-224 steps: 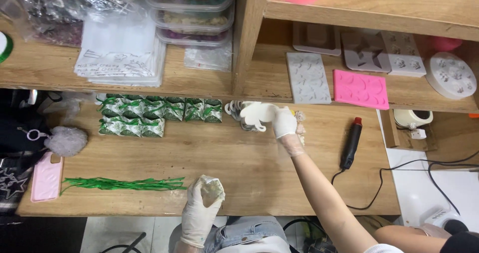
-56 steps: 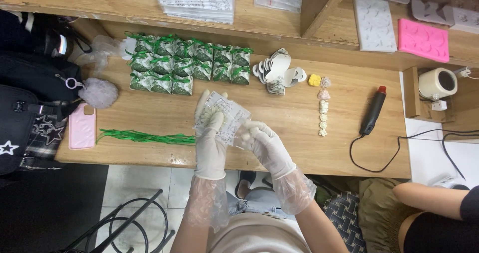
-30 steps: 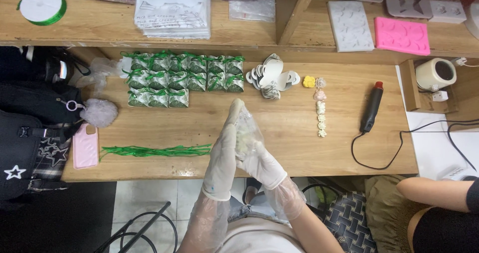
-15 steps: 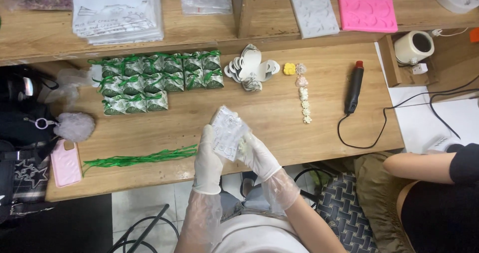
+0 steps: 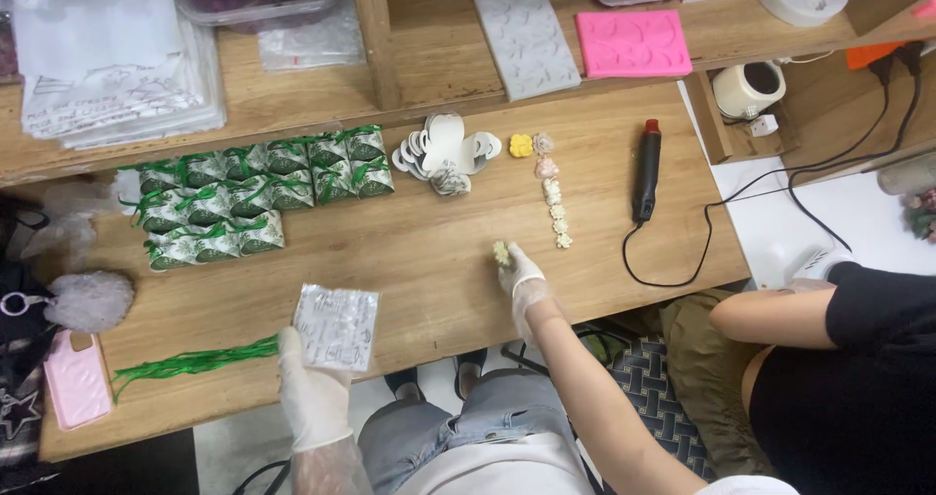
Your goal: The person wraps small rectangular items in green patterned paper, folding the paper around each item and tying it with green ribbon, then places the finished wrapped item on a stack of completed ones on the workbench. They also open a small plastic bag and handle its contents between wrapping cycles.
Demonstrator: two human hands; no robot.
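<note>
Lower left of frame: our left hand (image 5: 310,390) pinches clear bag (image 5: 336,325) by bottom edge, held flat, mouth likely kept ready. Centre: our right hand (image 5: 521,278) grips small flower piece (image 5: 501,252) in fingertips, low over table (image 5: 429,261). Beyond: flower row (image 5: 553,195), green packets (image 5: 255,191). Print on bag unreadable; neighbour's arm (image 5: 780,312) cut off at right edge.

Matt wooden table (image 5: 419,261); glossy clear plastic bag (image 5: 336,325), held in thin translucent plastic gloves; pink rubbery mould (image 5: 632,43) at 1 o'clock.
</note>
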